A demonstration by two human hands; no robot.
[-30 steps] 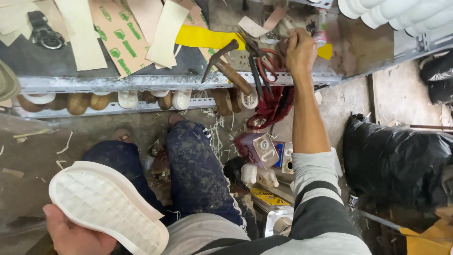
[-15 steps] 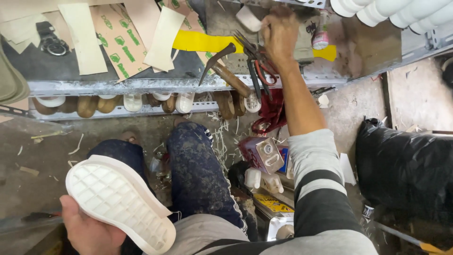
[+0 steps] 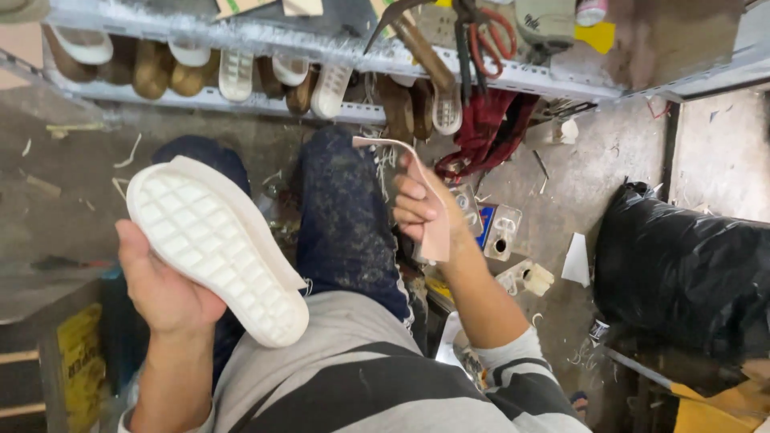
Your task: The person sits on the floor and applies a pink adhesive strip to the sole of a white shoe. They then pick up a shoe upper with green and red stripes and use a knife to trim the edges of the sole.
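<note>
Withdrawn from the metal shelf (image 3: 513, 76) since a second ago, the right hand (image 3: 421, 204) now pinches a thin pale insole strip (image 3: 433, 200) over the lap, fingers closed on it. Left hand (image 3: 160, 285) cradles a white shoe sole (image 3: 216, 248), tread upward, fingers wrapped beneath its edge.

The floor (image 3: 609, 160) is grey concrete, dusty and stained, with small white scraps lying on it. At the far side a metal shelf (image 3: 265, 40) runs from left to right; a row of shoe soles (image 3: 241, 76) sits under its top board. A hammer (image 3: 409, 36) and red-handled pliers (image 3: 485, 36) lie on the top board. On the right, a black plastic bag (image 3: 682, 273) rests on the floor. Near left stands a yellow box (image 3: 80, 365). The light is soft and even.
</note>
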